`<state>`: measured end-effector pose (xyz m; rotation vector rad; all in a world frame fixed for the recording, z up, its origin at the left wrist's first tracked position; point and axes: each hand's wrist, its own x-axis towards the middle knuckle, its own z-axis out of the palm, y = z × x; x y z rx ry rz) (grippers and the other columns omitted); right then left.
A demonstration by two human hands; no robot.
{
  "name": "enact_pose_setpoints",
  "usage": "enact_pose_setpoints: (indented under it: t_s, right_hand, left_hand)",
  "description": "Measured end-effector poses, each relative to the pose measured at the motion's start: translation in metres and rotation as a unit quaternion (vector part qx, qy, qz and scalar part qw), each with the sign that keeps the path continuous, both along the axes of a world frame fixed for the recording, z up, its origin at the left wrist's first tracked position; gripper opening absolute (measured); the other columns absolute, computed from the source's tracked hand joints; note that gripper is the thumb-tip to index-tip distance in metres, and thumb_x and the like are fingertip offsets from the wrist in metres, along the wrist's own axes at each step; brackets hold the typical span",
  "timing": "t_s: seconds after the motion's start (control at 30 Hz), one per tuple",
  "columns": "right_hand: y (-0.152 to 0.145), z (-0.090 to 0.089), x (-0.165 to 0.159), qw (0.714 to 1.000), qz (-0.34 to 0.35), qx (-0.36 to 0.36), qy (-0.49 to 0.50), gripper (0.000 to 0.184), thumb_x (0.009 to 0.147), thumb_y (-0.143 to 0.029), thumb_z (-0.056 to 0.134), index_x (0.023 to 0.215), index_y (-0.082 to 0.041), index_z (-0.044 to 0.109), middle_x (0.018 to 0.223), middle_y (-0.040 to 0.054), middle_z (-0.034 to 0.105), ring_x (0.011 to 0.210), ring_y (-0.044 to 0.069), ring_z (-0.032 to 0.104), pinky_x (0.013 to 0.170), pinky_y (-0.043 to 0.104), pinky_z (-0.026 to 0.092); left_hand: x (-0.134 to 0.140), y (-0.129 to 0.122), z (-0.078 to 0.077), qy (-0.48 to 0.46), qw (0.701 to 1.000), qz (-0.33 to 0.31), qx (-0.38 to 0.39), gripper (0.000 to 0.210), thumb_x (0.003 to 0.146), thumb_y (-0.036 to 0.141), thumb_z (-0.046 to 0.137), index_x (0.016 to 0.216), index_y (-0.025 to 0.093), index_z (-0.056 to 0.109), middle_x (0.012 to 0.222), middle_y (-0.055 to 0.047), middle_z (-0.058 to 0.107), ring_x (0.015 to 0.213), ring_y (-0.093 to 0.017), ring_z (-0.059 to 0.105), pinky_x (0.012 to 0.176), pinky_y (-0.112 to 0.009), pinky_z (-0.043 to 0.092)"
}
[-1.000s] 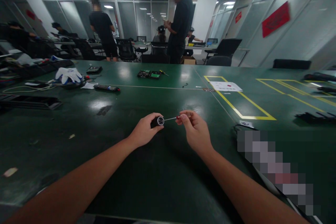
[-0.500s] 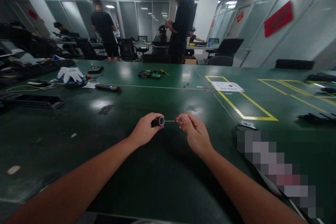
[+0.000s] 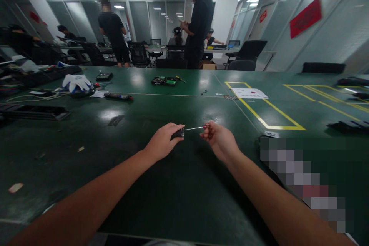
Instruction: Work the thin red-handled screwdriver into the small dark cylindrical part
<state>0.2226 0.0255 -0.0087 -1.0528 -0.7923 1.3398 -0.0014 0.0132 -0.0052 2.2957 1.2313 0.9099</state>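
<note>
My left hand [image 3: 163,142] is closed around a short dark cylinder [image 3: 179,132] whose open, pale-rimmed end faces right. In my right hand [image 3: 220,138] is a thin screwdriver with a red handle [image 3: 205,126], pinched between the fingers. Its slim metal shaft [image 3: 193,128] points left, and the tip reaches the rim of the cylinder; whether it goes inside cannot be made out. Both hands are above the green tabletop [image 3: 173,196], and my fingers hide most of the cylinder and part of the handle.
White gloves [image 3: 75,83] and a dark tube-shaped tool [image 3: 117,96] lie at the left. Green circuit boards [image 3: 164,80] with a yellow-handled screwdriver [image 3: 181,79] sit at the back. A paper sheet [image 3: 250,93] lies by yellow tape; people [image 3: 198,19] stand beyond the table.
My right hand has moved a little right and turned, so the screwdriver now slants up toward its handle. The cylinder has shifted slightly right and its opening has turned farther toward the right.
</note>
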Motion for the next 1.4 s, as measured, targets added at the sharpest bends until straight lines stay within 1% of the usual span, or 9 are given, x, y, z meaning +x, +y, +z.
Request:
enact_pose_setpoints:
  t_s: [0.1, 0.23, 0.37, 0.57, 0.8, 0.93, 1.13, 1.27, 1.4]
  right_hand:
    - [0.006, -0.004, 0.005, 0.999, -0.037, -0.020, -0.007, 0.021, 0.086, -0.037, 0.070, 0.074, -0.020, 0.067, 0.064, 0.0007, 0.060, 0.057, 0.014, 0.054, 0.066, 0.032, 0.054]
    - [0.003, -0.006, 0.001, 0.996, -0.044, 0.035, -0.072, 0.023, 0.083, -0.043, 0.073, 0.079, -0.021, 0.068, 0.071, 0.0017, 0.064, 0.063, 0.015, 0.058, 0.065, 0.031, 0.052]
    - [-0.001, -0.004, -0.004, 0.987, -0.032, 0.085, -0.131, 0.030, 0.084, -0.050, 0.069, 0.083, -0.020, 0.068, 0.069, 0.0012, 0.065, 0.062, 0.016, 0.058, 0.063, 0.032, 0.048]
    - [-0.006, -0.002, -0.008, 0.976, -0.042, 0.128, -0.171, 0.030, 0.088, -0.050, 0.064, 0.085, -0.020, 0.066, 0.069, 0.0013, 0.065, 0.062, 0.016, 0.057, 0.063, 0.032, 0.044]
    - [-0.008, -0.002, -0.008, 0.975, -0.013, 0.148, -0.167, 0.029, 0.090, -0.049, 0.062, 0.090, -0.021, 0.067, 0.074, 0.0018, 0.067, 0.067, 0.017, 0.060, 0.067, 0.033, 0.047]
    - [-0.010, 0.000, -0.010, 0.976, -0.016, 0.153, -0.154, 0.028, 0.091, -0.048, 0.063, 0.091, -0.021, 0.067, 0.076, 0.0020, 0.068, 0.068, 0.017, 0.062, 0.069, 0.033, 0.048]
    - [-0.015, 0.007, -0.012, 0.965, -0.028, 0.167, -0.202, 0.027, 0.092, -0.047, 0.062, 0.092, -0.021, 0.067, 0.076, 0.0019, 0.068, 0.068, 0.017, 0.062, 0.068, 0.033, 0.048]
    - [-0.021, 0.013, -0.013, 0.964, 0.017, 0.179, -0.195, 0.025, 0.091, -0.047, 0.064, 0.098, -0.023, 0.067, 0.068, -0.0019, 0.063, 0.060, 0.016, 0.057, 0.059, 0.031, 0.044]
    - [-0.024, 0.016, -0.013, 0.962, 0.033, 0.190, -0.196, 0.028, 0.093, -0.050, 0.061, 0.092, -0.023, 0.071, 0.078, 0.0012, 0.068, 0.066, 0.015, 0.058, 0.065, 0.031, 0.047]
  left_hand:
    - [-0.002, 0.003, -0.001, 0.034, 0.998, 0.009, -0.042, 0.042, 0.090, 0.019, 0.071, 0.132, 0.019, 0.066, 0.119, -0.008, 0.068, 0.110, -0.023, 0.063, 0.100, -0.040, 0.049]
    - [-0.005, 0.005, -0.006, 0.044, 0.998, 0.009, -0.054, 0.043, 0.090, 0.021, 0.071, 0.132, 0.020, 0.066, 0.119, -0.008, 0.068, 0.108, -0.023, 0.063, 0.097, -0.040, 0.049]
    - [-0.004, 0.005, -0.008, 0.034, 0.998, 0.007, -0.052, 0.041, 0.087, 0.019, 0.074, 0.127, 0.020, 0.068, 0.116, -0.007, 0.068, 0.106, -0.023, 0.063, 0.096, -0.038, 0.048]
    - [-0.004, 0.003, -0.006, 0.002, 0.998, 0.011, -0.056, 0.039, 0.087, 0.020, 0.074, 0.126, 0.021, 0.069, 0.114, -0.006, 0.069, 0.103, -0.022, 0.063, 0.093, -0.037, 0.049]
    - [-0.006, 0.003, -0.006, -0.031, 0.998, 0.024, -0.040, 0.040, 0.087, 0.020, 0.075, 0.126, 0.023, 0.068, 0.119, -0.005, 0.070, 0.107, -0.022, 0.064, 0.096, -0.038, 0.050]
    - [-0.006, 0.003, -0.006, -0.036, 0.998, 0.021, -0.041, 0.040, 0.087, 0.021, 0.075, 0.127, 0.023, 0.068, 0.119, -0.005, 0.070, 0.108, -0.022, 0.065, 0.097, -0.039, 0.050]
    - [-0.006, 0.003, -0.006, -0.051, 0.998, 0.022, -0.039, 0.041, 0.086, 0.021, 0.076, 0.127, 0.023, 0.068, 0.119, -0.005, 0.070, 0.108, -0.022, 0.065, 0.098, -0.039, 0.050]
    - [-0.008, 0.004, -0.007, -0.050, 0.998, 0.032, -0.037, 0.041, 0.086, 0.022, 0.076, 0.127, 0.023, 0.068, 0.118, -0.006, 0.071, 0.107, -0.022, 0.065, 0.096, -0.038, 0.050]
    - [-0.008, 0.004, -0.008, -0.044, 0.997, 0.041, -0.039, 0.041, 0.086, 0.021, 0.076, 0.126, 0.022, 0.069, 0.117, -0.006, 0.071, 0.106, -0.022, 0.065, 0.094, -0.037, 0.050]
